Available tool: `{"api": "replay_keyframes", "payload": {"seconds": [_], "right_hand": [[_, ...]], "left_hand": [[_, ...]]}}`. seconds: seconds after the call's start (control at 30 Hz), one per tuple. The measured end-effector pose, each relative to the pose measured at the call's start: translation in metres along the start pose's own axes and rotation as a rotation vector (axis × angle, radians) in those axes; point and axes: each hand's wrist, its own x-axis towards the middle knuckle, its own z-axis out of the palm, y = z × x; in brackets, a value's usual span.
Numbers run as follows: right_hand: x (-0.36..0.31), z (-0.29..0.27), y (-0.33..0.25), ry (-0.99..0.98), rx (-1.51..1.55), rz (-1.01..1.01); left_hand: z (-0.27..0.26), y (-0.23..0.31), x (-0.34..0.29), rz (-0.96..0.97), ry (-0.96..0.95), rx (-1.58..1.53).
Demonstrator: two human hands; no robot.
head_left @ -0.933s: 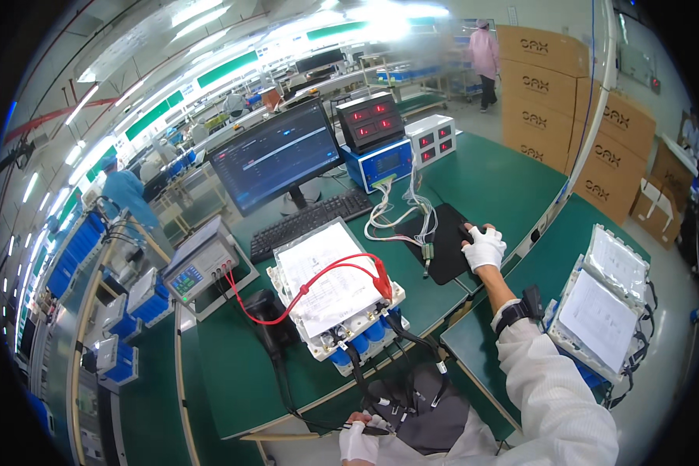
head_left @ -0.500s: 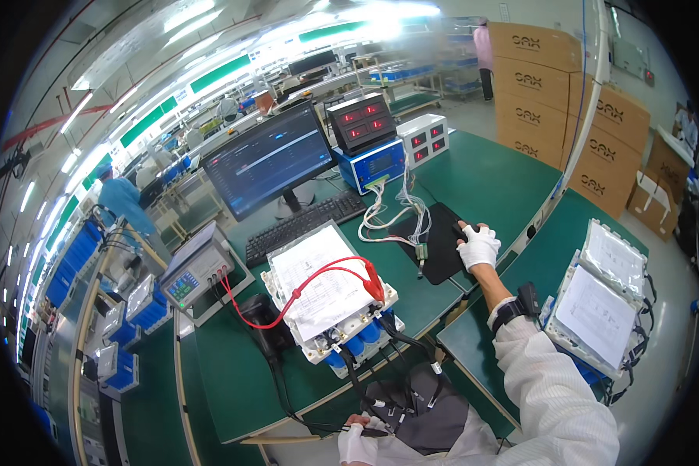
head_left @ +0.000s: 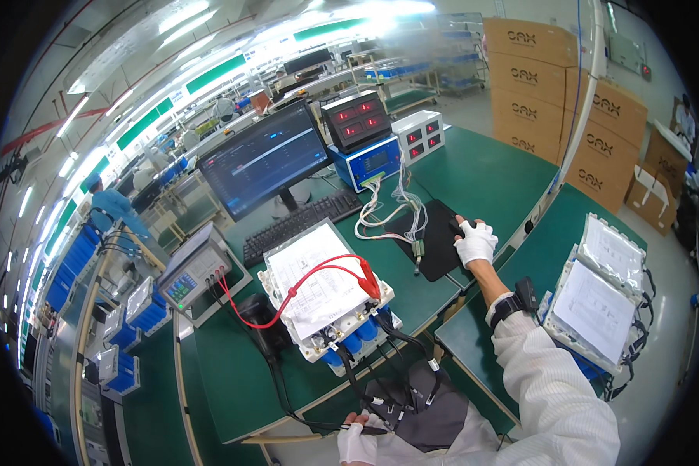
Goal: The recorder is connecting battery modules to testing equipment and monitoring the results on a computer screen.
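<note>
My right hand (head_left: pixel 475 244), in a white fingerless glove, rests on a dark computer mouse at the right edge of a black mouse pad (head_left: pixel 435 250). My left hand (head_left: pixel 357 444), gloved alike, is closed by my lap at the lower edge. Its fingers are around a black cable lead (head_left: pixel 371 429), whose end I cannot make out. Just beyond it sits a battery pack (head_left: pixel 357 339) with blue cells and white end plates. Printed sheets (head_left: pixel 307 283) cover its top, and a red clip lead (head_left: pixel 369 281) lies over them. Black cables (head_left: pixel 351 380) hang from its near side.
A monitor (head_left: pixel 268 159), keyboard (head_left: pixel 303 228) and bench meter (head_left: pixel 198 272) stand on the green bench. Behind the pad are a blue instrument (head_left: pixel 369 165) and red-digit displays (head_left: pixel 356 118). Another pack (head_left: pixel 594 307) lies at right; cartons (head_left: pixel 528 85) are stacked beyond. A co-worker (head_left: pixel 116 206) stands far left.
The whole view has shifted slightly. A person in pink by the cartons is out of sight now. The monitor's picture has changed a little. My hands stay where they were.
</note>
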Motion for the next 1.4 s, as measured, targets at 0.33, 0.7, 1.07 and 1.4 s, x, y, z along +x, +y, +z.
{"api": "replay_keyframes", "payload": {"seconds": [0.33, 0.7, 1.07, 1.4], "right_hand": [[0.0, -0.001, -0.001, 0.015, -0.048, 0.081], [0.001, 0.002, 0.001, 0.023, -0.044, 0.068], [-0.001, 0.002, 0.0, 0.014, -0.025, 0.026], [-0.002, 0.0, -0.001, -0.046, 0.056, -0.045]], "left_hand": [[0.001, 0.001, -0.002, 0.04, -0.027, 0.037], [0.002, 0.003, -0.002, 0.029, -0.042, 0.011], [-0.007, -0.001, 0.005, 0.019, -0.06, 0.008], [0.005, 0.004, -0.006, 0.031, -0.046, 0.032]]}}
